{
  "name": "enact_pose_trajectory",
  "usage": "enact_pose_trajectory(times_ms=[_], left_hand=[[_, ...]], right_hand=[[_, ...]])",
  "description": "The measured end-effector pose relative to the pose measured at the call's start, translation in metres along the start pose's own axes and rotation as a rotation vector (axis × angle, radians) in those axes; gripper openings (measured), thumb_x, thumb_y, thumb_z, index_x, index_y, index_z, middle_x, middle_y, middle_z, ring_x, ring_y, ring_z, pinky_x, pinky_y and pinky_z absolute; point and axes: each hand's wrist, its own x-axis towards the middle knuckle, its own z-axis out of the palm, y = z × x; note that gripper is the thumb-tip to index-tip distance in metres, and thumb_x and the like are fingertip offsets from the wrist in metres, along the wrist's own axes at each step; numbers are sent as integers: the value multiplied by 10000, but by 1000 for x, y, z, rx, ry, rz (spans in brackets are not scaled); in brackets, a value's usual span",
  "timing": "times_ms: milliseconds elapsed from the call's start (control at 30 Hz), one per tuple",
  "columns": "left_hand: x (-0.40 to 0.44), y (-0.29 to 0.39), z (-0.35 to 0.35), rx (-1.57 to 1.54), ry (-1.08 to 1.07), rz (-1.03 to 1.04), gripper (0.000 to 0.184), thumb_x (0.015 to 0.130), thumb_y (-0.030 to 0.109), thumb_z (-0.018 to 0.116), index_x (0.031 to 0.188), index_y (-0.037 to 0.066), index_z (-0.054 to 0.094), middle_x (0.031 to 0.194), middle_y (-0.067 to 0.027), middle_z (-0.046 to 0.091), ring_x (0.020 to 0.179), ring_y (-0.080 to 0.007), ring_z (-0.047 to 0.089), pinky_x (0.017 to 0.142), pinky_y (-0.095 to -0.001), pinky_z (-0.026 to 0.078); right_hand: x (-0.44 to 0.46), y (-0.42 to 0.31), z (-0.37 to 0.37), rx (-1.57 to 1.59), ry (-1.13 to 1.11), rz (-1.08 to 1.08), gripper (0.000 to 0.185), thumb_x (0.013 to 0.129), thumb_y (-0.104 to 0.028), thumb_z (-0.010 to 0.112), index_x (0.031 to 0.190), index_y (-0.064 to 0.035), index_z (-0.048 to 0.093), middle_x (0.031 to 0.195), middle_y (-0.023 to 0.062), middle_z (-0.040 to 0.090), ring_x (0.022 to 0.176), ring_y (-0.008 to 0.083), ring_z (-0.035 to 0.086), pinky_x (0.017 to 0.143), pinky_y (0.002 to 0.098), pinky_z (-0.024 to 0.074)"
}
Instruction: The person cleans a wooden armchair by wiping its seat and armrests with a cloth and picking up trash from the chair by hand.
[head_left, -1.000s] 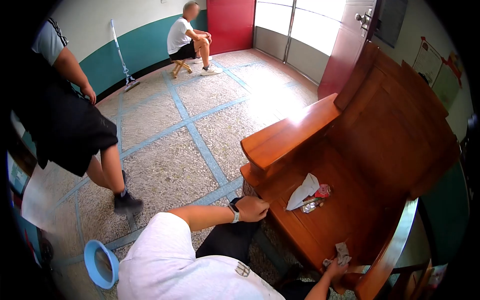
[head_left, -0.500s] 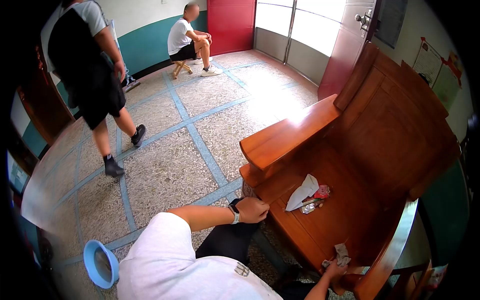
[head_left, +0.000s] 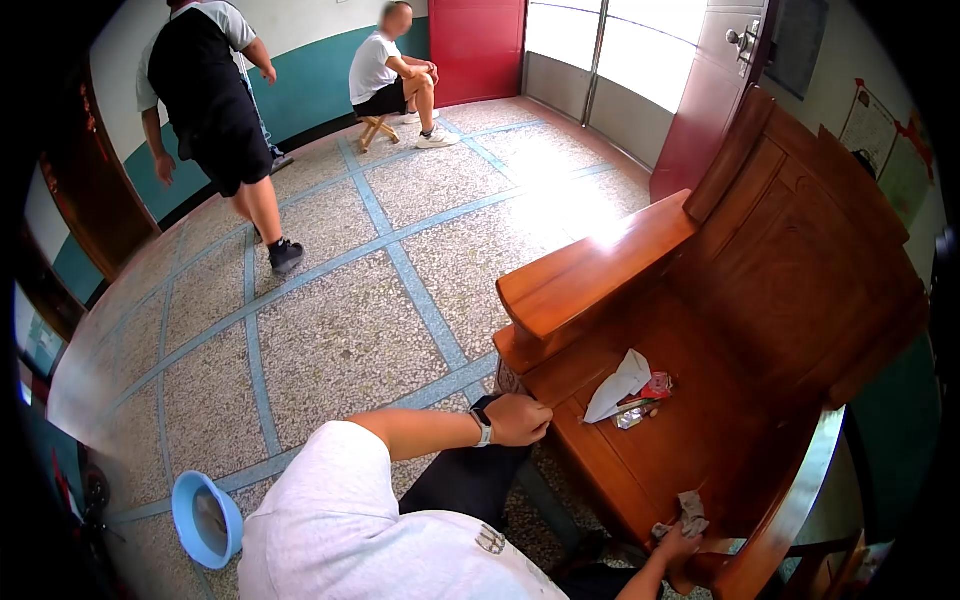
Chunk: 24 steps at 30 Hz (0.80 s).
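Note:
My left hand (head_left: 519,420), with a watch at the wrist, rests curled at the front edge of the wooden chair (head_left: 640,470); its fingers are pressed together, and anything inside them is hidden. At the seat's lower right, my right hand (head_left: 676,545) is closed on a crumpled grey cloth or tissue (head_left: 692,514). Between the hands, on the seat, lie a white folded paper (head_left: 618,385), a red wrapper (head_left: 659,385) and a silvery wrapper (head_left: 628,418).
A person in black shorts (head_left: 215,100) walks at the upper left. Another person (head_left: 380,75) sits on a folding stool near the red door panel (head_left: 478,50). A blue basin (head_left: 207,520) stands on the floor at lower left.
The walking person has moved away, up the frame toward the back wall. The view has shifted slightly, so the chair appears a little further right. Both my hands keep their places at the chair.

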Motion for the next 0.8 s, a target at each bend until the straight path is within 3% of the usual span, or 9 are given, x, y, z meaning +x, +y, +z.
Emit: enact_pose_trajectory(times_ms=[333, 800], left_hand=[[1, 1, 0, -8, -4, 0, 133, 774, 142, 547, 684, 45, 538, 637, -114, 557, 632, -296, 572, 587, -403, 465], [2, 4, -2, 7, -9, -8, 132, 775, 141, 552, 681, 51, 537, 618, -109, 545, 615, -289, 568, 568, -393, 466]], right_hand=[[2, 0, 3, -56, 7, 74, 654, 695, -363, 625, 1236, -25, 477, 1173, 161, 526, 1012, 333, 546, 824, 404, 449], [0, -6, 0, -77, -34, 129, 676, 710, -382, 615, 1271, -43, 449, 1215, 161, 509, 1024, 332, 548, 813, 397, 455]])
